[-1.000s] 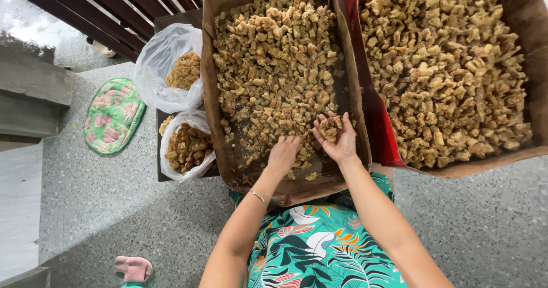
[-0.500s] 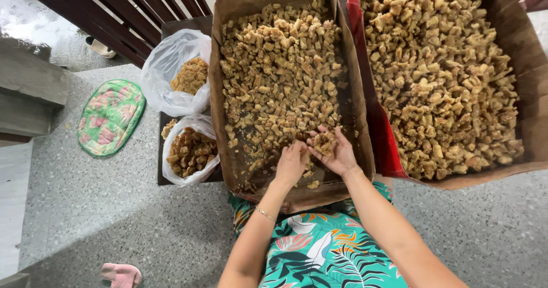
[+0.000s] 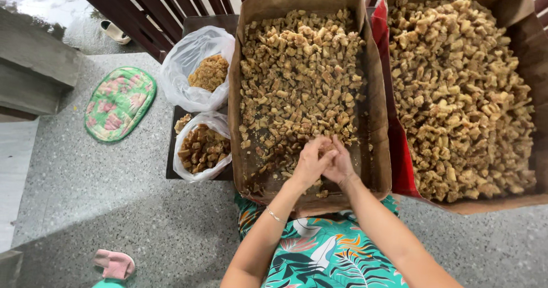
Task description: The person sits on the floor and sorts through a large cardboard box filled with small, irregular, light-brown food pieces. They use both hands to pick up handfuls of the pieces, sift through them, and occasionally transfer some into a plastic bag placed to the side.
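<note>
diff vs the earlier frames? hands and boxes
The right hand, which held a cupped bunch of pieces apart from the left a second ago, has closed against the left hand; both now press together over the pieces at the near end of the middle cardboard box. No held bunch is visible now. The right-side box and two plastic bags stayed put.

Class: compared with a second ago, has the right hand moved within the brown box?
Yes. The right hand has drawn closer to the left hand, slightly toward the brown box's near edge.
</note>
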